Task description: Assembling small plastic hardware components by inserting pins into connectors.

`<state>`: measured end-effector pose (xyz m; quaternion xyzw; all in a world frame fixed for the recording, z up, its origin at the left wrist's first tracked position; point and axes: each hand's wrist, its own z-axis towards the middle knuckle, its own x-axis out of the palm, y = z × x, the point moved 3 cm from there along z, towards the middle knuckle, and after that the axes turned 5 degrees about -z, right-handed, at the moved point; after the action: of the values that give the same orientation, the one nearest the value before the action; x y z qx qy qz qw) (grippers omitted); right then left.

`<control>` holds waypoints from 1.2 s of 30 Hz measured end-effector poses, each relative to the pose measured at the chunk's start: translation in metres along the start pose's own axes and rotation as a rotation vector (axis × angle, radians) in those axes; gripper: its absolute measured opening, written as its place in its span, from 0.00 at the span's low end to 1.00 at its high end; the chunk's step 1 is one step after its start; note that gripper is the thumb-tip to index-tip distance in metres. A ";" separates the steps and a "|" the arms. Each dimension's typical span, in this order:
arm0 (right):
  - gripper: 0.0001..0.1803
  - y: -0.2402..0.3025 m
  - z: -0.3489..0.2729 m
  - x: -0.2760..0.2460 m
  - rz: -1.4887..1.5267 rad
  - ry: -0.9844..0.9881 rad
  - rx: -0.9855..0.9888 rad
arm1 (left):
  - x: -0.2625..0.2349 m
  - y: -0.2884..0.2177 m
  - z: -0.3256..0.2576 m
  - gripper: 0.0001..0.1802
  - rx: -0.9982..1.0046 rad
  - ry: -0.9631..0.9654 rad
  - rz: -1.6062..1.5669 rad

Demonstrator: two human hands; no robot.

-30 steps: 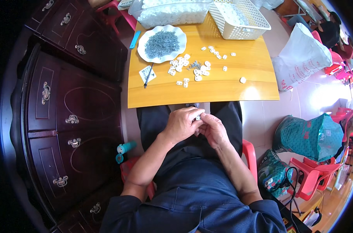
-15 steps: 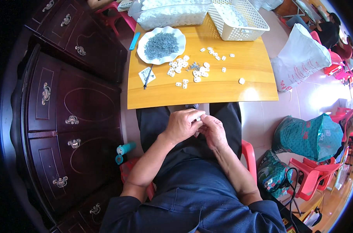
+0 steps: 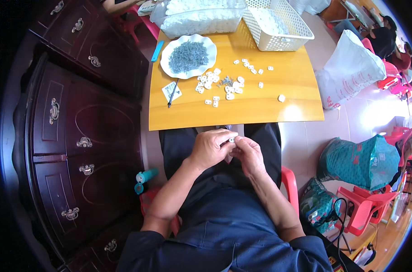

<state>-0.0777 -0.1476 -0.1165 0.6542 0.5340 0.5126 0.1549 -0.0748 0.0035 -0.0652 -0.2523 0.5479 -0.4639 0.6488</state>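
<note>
My left hand and my right hand meet above my lap, just off the table's near edge. Both are closed, thumbs and fingers pinching one small white plastic piece with a dark spot on it. Beyond them on the wooden table lie several similar white pieces with holes, some in a loose cluster. Amid these is a little heap of grey metal pins, perhaps nails. A scalloped white plate holds a large pile of the same grey pins. My curled fingers hide part of the held piece.
At the table's far edge stand a clear bin of white pieces and a cream perforated basket. A dark pen-like tool lies across a paper label. Dark drawers line the left; bags and red stools fill the right.
The white piece has turned slightly between my fingers and shows more of its face. The view has shifted a little. A person's arm has come into sight at the far upper left.
</note>
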 end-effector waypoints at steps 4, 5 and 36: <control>0.15 0.027 0.003 -0.007 -0.321 0.054 -0.089 | -0.001 -0.002 0.004 0.21 0.000 0.003 -0.026; 0.14 0.038 0.006 -0.013 -0.436 0.028 -0.117 | -0.002 -0.005 0.006 0.24 -0.056 0.007 -0.092; 0.13 0.079 0.033 0.002 -0.612 -0.019 -0.326 | -0.006 -0.003 0.044 0.07 0.100 -0.285 0.142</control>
<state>-0.0077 -0.1642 -0.0701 0.4351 0.6150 0.5148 0.4092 -0.0343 -0.0009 -0.0479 -0.2437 0.4432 -0.4030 0.7627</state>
